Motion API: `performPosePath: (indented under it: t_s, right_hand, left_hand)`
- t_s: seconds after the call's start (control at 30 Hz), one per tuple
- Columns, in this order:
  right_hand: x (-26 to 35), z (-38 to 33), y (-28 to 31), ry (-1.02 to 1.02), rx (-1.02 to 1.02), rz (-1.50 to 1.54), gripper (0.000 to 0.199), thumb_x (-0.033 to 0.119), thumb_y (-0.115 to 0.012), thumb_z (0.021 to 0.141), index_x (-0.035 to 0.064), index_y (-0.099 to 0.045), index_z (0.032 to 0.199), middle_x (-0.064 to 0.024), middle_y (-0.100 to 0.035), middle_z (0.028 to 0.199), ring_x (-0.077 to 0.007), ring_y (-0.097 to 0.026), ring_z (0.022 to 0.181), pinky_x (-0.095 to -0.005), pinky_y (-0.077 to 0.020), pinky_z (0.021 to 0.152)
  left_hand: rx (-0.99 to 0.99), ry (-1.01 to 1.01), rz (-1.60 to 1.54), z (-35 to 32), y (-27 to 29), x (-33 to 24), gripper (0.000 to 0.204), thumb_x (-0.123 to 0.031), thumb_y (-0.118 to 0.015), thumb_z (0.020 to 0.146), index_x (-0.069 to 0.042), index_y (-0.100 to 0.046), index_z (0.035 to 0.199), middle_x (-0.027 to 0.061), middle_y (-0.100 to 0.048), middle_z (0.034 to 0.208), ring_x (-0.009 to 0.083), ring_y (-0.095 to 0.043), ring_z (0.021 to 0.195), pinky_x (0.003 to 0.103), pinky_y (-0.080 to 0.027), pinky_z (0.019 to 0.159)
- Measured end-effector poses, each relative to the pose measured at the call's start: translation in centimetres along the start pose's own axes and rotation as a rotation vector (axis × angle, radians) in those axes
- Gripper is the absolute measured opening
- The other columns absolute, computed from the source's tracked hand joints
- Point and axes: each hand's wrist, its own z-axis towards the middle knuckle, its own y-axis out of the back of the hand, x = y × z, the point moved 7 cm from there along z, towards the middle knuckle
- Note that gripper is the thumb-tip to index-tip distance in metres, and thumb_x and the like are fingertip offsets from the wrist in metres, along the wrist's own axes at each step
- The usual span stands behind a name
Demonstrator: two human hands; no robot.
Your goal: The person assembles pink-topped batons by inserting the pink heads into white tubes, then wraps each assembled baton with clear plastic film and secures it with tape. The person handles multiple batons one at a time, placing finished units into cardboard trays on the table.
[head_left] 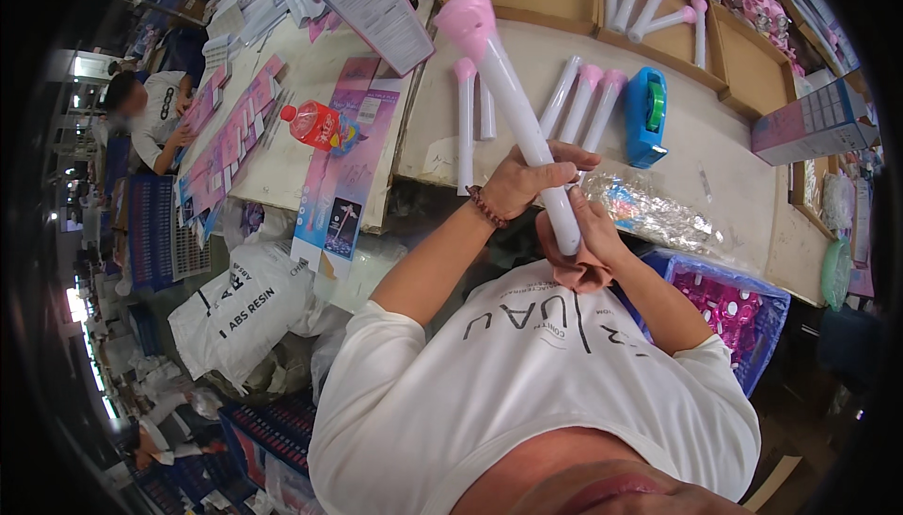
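Note:
A white tube-shaped wand with a pink head (519,106) slants up and to the left in front of me, its head at the far end. My left hand (527,181) is wrapped around the shaft below its middle, with a beaded bracelet on the wrist. Lower down, my right hand (594,223) is closed on a brownish-pink cloth (576,269) at the wand's bottom end. Its fingers are partly hidden behind the shaft. Beyond my hands, more wands (584,101) lie on the table, several with pink heads.
Right of those wands stands a blue tape dispenser (645,120). Clear plastic wrap (649,206) lies along the table's near edge. Cardboard trays (752,59) line the back. Below right is a blue crate (773,313) of pink parts. A red-labelled bottle (315,125) and a co-worker (160,106) are leftward.

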Motion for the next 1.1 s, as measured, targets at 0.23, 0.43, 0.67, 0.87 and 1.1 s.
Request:
performPosePath:
  t_s: [0.23, 0.43, 0.67, 0.87, 1.1]
  right_hand:
    - [6.6, 1.5, 6.0, 0.336, -0.399, 0.065, 0.058, 0.051, -0.037, 0.098, -0.0018, -0.059, 0.104, -0.0116, -0.063, 0.094, -0.0191, -0.059, 0.083, -0.0327, -0.0462, 0.076]
    - [12.7, 3.1, 0.9, 0.448, -0.085, 0.530, 0.074, 0.064, -0.035, 0.092, -0.0038, -0.048, 0.119, -0.0147, -0.061, 0.104, -0.0254, -0.064, 0.086, -0.0350, -0.0529, 0.072]
    - [15.6, 2.4, -0.7, 0.597, -0.339, 0.303, 0.067, 0.064, -0.031, 0.093, 0.0017, -0.054, 0.097, -0.0078, -0.057, 0.066, -0.0124, -0.053, 0.045, -0.0245, -0.0406, 0.037]
    - [17.9, 3.7, 0.6, 0.943, -0.287, -0.108, 0.057, 0.053, -0.032, 0.098, 0.0021, -0.052, 0.084, -0.0056, -0.052, 0.054, -0.0120, -0.051, 0.038, -0.0239, -0.0381, 0.035]
    - [13.8, 4.9, 4.2, 0.615, -0.342, 0.182, 0.059, 0.052, -0.031, 0.098, 0.0041, -0.054, 0.073, -0.0033, -0.046, 0.041, -0.0124, -0.042, 0.029, -0.0244, -0.0307, 0.028]
  left_hand:
    - [-0.249, 0.114, -0.153, -1.6, 2.4, -0.7, 0.020, -0.001, -0.058, 0.081, 0.003, -0.060, 0.100, 0.0190, -0.066, 0.091, 0.0316, -0.068, 0.078, 0.045, -0.059, 0.066]
    - [-0.354, 0.169, 0.366, -1.1, 2.1, 2.8, 0.020, -0.009, -0.059, 0.082, 0.004, -0.058, 0.096, 0.0151, -0.066, 0.077, 0.0282, -0.068, 0.070, 0.037, -0.056, 0.063]
    - [-0.470, 0.055, 0.799, -1.5, 0.4, 2.0, 0.019, -0.009, -0.062, 0.079, 0.003, -0.057, 0.093, 0.0142, -0.064, 0.076, 0.0289, -0.065, 0.068, 0.036, -0.052, 0.061]
    - [-0.058, 0.348, 0.143, -3.7, -3.8, 2.0, 0.017, -0.001, -0.061, 0.077, 0.006, -0.057, 0.092, 0.0131, -0.061, 0.064, 0.0240, -0.064, 0.052, 0.034, -0.053, 0.053]
    - [0.237, 0.325, -0.308, -3.8, -4.1, 0.4, 0.031, -0.002, -0.060, 0.077, 0.006, -0.056, 0.106, 0.0227, -0.066, 0.082, 0.0320, -0.067, 0.064, 0.043, -0.056, 0.057]
